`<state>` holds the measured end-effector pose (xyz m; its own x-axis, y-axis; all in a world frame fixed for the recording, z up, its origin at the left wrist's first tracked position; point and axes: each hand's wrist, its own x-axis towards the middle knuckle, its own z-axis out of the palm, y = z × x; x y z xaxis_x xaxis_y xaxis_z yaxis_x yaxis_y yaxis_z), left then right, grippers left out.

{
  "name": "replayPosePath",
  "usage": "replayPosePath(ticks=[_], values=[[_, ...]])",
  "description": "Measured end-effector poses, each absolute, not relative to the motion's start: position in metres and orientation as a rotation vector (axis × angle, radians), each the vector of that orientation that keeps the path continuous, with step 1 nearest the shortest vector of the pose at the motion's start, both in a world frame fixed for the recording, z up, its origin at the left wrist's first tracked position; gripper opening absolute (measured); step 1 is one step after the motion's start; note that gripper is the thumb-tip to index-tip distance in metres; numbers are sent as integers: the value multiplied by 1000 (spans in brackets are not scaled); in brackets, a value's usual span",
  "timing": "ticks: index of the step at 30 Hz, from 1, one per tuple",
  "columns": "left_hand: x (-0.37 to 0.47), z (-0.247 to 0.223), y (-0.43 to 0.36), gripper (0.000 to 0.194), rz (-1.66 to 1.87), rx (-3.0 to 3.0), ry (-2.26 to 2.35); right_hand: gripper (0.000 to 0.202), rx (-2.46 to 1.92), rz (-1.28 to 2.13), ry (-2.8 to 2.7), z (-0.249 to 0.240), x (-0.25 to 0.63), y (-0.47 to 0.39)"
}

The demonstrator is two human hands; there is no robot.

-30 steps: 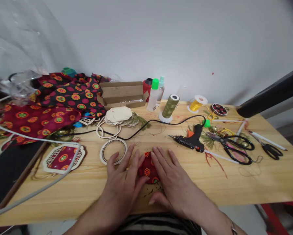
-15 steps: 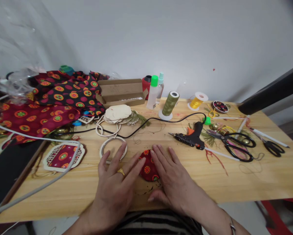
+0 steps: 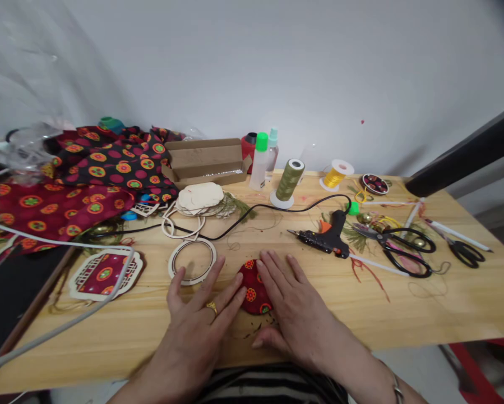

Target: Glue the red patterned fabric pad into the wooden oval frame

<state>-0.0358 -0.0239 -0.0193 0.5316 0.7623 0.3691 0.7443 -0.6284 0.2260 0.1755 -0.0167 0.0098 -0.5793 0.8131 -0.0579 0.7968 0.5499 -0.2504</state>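
A round dark red piece covered in flower-print fabric (image 3: 252, 292) lies flat on the wooden table in front of me. My right hand (image 3: 291, 297) rests flat with fingers stretched out over its right side. My left hand (image 3: 201, 317), a gold ring on one finger, is spread on the left, its fingertips at the piece's left edge. Just beyond the left fingers lies a pale wooden ring (image 3: 171, 264). To the right of the piece, a black hot glue gun (image 3: 325, 241) lies on its side, a white glue stick projecting from its rear.
Black-handled scissors (image 3: 407, 241) lie at right among cords and gold bells. A green thread cone (image 3: 289, 182), a yellow thread spool (image 3: 334, 175) and bottles stand along the wall. Patterned cloth (image 3: 104, 163) is heaped at left, beside a cardboard box (image 3: 205, 163). A grey cable (image 3: 79, 320) crosses the left side.
My left fingertips have drawn back from over the red piece to its left edge. The right hand stays on it. The view has shifted slightly.
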Motion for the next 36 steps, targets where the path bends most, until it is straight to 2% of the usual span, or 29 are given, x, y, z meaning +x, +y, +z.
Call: replayPosePath(ticks=[11,16,18,23,26,32,36], values=[[-37,-29,-18,37,887,2592,1359,97,-1404,521,-2557,22,192,-17],[-38,-17,-17,63,913,2620,1408,73,-1529,398,-2348,28,199,-17],[-33,-14,-16,67,879,2643,1440,75,-1455,396,-2496,26,192,-19],[-19,-16,-18,57,900,2606,1434,96,-1240,362,-2712,15,173,-22],[-17,-17,-19,55,892,2603,1383,96,-1250,352,-2732,10,170,-20],[-13,-12,-18,26,797,2616,1399,86,-1257,381,-2762,10,171,-17],[-11,-14,-19,26,758,2616,1396,92,-1266,413,-2762,9,170,-17]])
